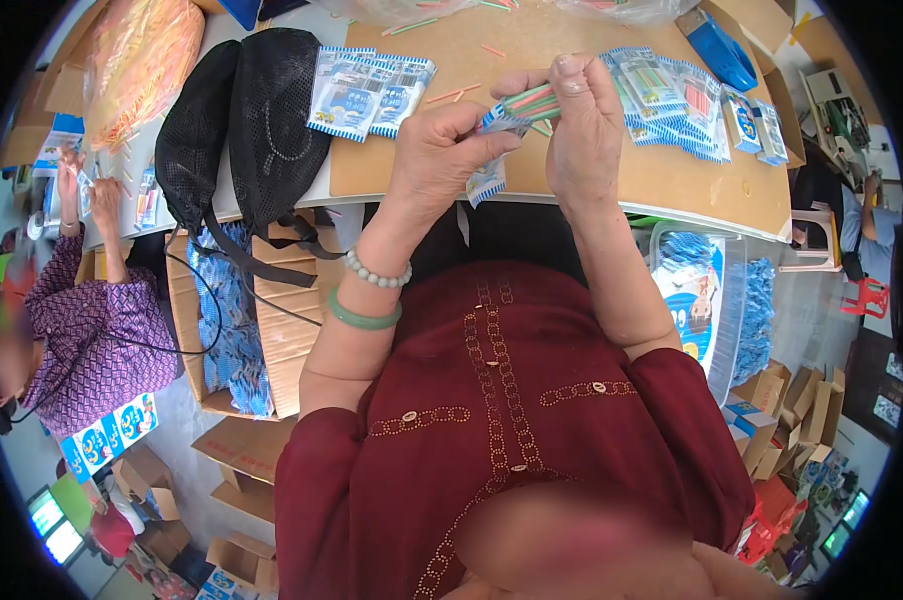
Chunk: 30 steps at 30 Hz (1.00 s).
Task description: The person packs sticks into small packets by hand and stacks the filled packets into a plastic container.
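Above the near edge of the tan tabletop (371, 170), my left hand (439, 155) grips a small blue-and-white packet (501, 118) at its open end. My right hand (584, 125) holds a bunch of pink and green sticks (536, 102) between thumb and fingers, their ends at the packet's mouth. Another blue-and-white packet (485, 182) shows just below my left fingertips. Filled packets (356, 92) lie to the left of my hands, and a larger pile of packets (671, 100) lies to the right. A few loose sticks (453, 94) rest on the table.
A black mesh bag (261, 130) sits at the table's left, near a bag of sticks (141, 65). A co-worker in a patterned purple top (111, 335) works at far left. Below the edge stand a carton of packets (286, 355) and a clear bin (726, 310). A blue tool (721, 50) lies back right.
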Available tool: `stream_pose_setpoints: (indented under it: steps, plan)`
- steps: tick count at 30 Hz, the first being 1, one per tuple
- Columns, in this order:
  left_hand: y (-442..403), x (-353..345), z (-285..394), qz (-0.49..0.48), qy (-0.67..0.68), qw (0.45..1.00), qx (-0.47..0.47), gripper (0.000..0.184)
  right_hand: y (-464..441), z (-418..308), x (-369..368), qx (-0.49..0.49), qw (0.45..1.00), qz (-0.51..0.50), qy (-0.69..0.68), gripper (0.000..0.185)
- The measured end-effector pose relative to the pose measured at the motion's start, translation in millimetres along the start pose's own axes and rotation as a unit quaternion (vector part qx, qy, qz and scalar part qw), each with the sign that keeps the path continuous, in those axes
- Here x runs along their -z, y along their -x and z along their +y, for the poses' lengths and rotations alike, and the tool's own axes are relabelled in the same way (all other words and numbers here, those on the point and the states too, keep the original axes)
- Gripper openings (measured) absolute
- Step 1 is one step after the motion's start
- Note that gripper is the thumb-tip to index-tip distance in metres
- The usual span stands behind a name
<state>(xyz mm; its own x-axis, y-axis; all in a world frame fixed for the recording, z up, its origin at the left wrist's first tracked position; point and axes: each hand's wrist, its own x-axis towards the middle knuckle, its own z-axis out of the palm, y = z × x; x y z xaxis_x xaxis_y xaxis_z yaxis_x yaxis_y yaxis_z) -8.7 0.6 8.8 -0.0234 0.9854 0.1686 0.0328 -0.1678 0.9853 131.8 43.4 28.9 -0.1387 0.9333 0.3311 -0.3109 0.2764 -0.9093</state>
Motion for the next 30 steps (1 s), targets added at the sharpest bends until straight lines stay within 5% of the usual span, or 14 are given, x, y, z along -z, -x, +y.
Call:
stream_pose_setpoints:
  steps: [15, 22, 27, 30]
  plan:
    - [-2.0, -1.4, -4.9, -0.002, 0.061, 0.998, -0.003, 0.012, -3.7, -8.8, -4.6, 0.017, 0.994, -0.102, 0.027, 0.028]
    - [-5.0, 1.0, -0.3, -0.057, 0.104, 0.993, 0.023, 0.015, -20.2, -2.4, 0.5, -0.003, 0.947, -0.234, 0.22, 0.027]
    - [-12.6, 14.5, -7.0, -0.046, 0.148, 0.988, 0.028, 0.021, -18.0, 1.8, 3.9, -0.011, 0.948, -0.262, 0.179, 0.024]
    - [-12.5, 12.0, 1.8, -0.007, 0.161, 0.987, -0.03, 0.024, -15.3, 6.2, 1.6, -0.032, 0.981, -0.182, 0.062, 0.02]
